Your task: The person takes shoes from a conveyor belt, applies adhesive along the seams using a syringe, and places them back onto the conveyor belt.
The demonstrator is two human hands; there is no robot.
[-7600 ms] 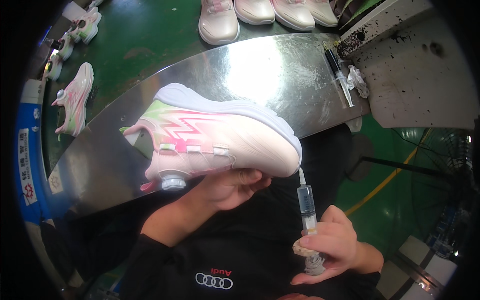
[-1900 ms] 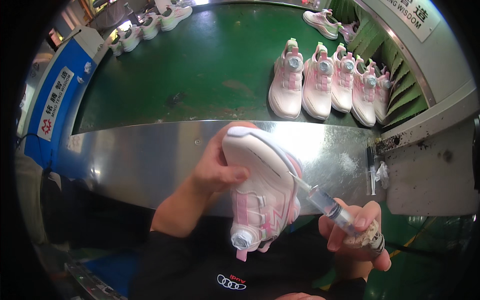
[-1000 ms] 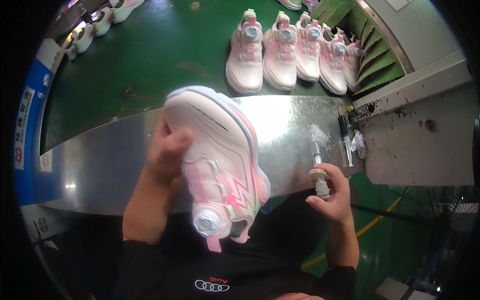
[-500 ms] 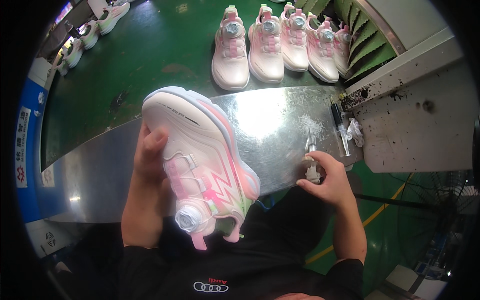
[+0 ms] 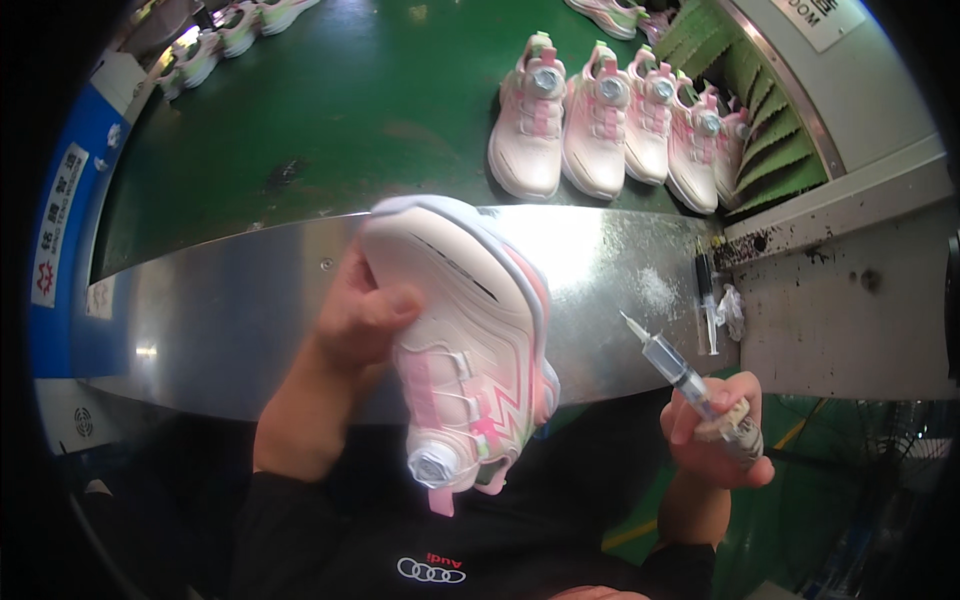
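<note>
A white and pink sneaker (image 5: 465, 310) with a round lacing dial is held up in my left hand (image 5: 365, 310). Its toe points away from me and its dial end hangs toward my body. My left thumb presses on the upper near the toe; the other fingers are hidden behind the shoe. To the right, my right hand (image 5: 708, 430) is closed around a clear syringe (image 5: 672, 360). The syringe's needle tip points up and left, toward the sneaker but apart from it. Whitish wrapping covers the end by my palm.
Several similar sneakers (image 5: 527, 130) stand on the green belt (image 5: 400, 120) at the back right, beside green curtain strips (image 5: 755, 110). More shoes (image 5: 238, 32) line the far left. On the metal ledge (image 5: 230, 320) lie a dark-filled syringe (image 5: 706, 300), crumpled white tissue (image 5: 730, 312) and whitish residue (image 5: 657, 290).
My right hand has lifted the syringe off the ledge and brought it nearer my body, tip now up-left. The sneaker sits farther right in view, still in my left hand. The view has shifted.
</note>
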